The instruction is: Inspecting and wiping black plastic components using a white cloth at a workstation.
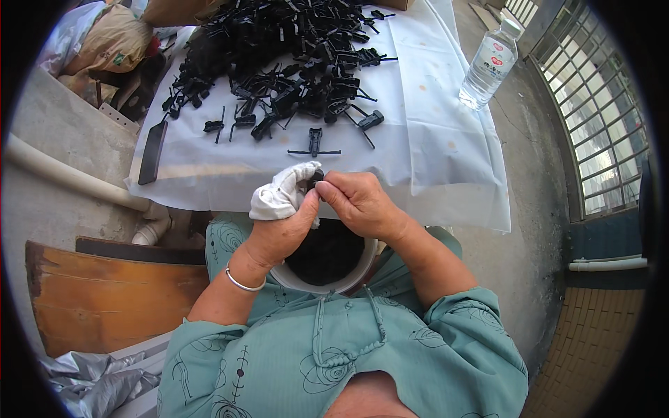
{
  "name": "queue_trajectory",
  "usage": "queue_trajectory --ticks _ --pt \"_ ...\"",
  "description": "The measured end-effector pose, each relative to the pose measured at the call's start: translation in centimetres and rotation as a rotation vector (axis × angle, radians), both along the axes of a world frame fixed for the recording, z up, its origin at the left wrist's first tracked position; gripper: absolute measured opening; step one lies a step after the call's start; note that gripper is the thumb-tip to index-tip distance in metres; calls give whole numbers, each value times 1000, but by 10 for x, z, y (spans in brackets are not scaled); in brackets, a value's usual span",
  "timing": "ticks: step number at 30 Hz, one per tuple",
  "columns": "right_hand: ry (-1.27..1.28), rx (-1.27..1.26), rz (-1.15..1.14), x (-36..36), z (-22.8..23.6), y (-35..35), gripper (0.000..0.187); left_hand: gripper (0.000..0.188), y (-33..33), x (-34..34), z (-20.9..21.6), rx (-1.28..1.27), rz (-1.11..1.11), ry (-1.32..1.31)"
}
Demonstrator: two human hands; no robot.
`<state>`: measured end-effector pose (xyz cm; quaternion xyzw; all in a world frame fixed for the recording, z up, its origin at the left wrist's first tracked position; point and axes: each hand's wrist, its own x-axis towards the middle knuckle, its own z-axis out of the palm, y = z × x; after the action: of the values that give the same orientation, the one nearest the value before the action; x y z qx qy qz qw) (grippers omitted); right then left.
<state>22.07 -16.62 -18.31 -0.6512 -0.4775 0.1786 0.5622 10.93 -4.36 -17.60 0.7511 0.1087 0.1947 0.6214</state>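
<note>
Between my two hands is a small black plastic part (315,179), mostly covered by fingers. My left hand (286,205), partly wrapped in white cloth (280,194) with the thumb bare, closes round it from the left. The bare thumb and fingers of my right hand (359,202) pinch it from the right. Just beyond my hands, a single black plastic part with thin side arms (315,143) lies on the white sheet. Farther back rises a big heap of similar black parts (272,59). Below my hands, a white bucket (346,282) with dark contents stands between my knees.
A plastic sheet (446,160) covers the table. At its right edge stands a clear bottle (490,66); at the left lies a long dark bar (152,153). Wooden boards (115,296) and a pale pipe (77,174) are on the left, a barred window (592,104) on the right.
</note>
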Motion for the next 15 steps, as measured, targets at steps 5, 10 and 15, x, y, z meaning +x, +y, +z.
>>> queue_trajectory --ticks 5,10,15 --pt "115 -71 -39 -9 -14 9 21 28 2 3 0 428 60 -157" --pt "339 175 -80 -23 -28 24 26 27 0 -3 2 481 62 -86" --pt "159 -53 -17 -6 0 5 18 30 12 4 -6 175 42 -166"
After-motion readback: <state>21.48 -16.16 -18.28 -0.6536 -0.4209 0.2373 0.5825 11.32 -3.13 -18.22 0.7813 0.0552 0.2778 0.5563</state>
